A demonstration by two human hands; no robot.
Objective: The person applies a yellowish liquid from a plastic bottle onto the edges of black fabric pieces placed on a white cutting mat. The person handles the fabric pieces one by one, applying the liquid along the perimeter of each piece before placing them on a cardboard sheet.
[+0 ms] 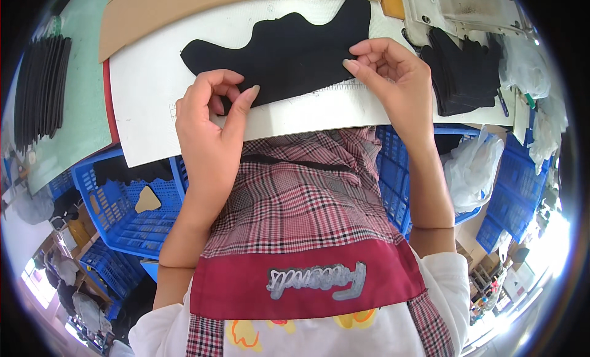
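A black cut fabric piece [289, 55] with a wavy far edge and a straighter near edge lies on the white tabletop [147, 123]. At its near left corner, my left hand [212, 114] is closed, thumb and fingers pinching the cloth. My right hand [396, 77] pinches the right edge between thumb and forefinger, its other fingers curled. Part of a printed ruler scale [359, 84] shows on the table beside the near edge. To the right of my right hand sits a stack of black fabric pieces [464, 74].
Brown cardboard [141, 19] borders the far side. A pale machine part [473, 6] stands far right, near a pen [503, 102]. Black folded pieces [42, 89] lie on a green surface [86, 99] at left. Blue crates [132, 225] and a plastic bag [473, 172] flank my lap.
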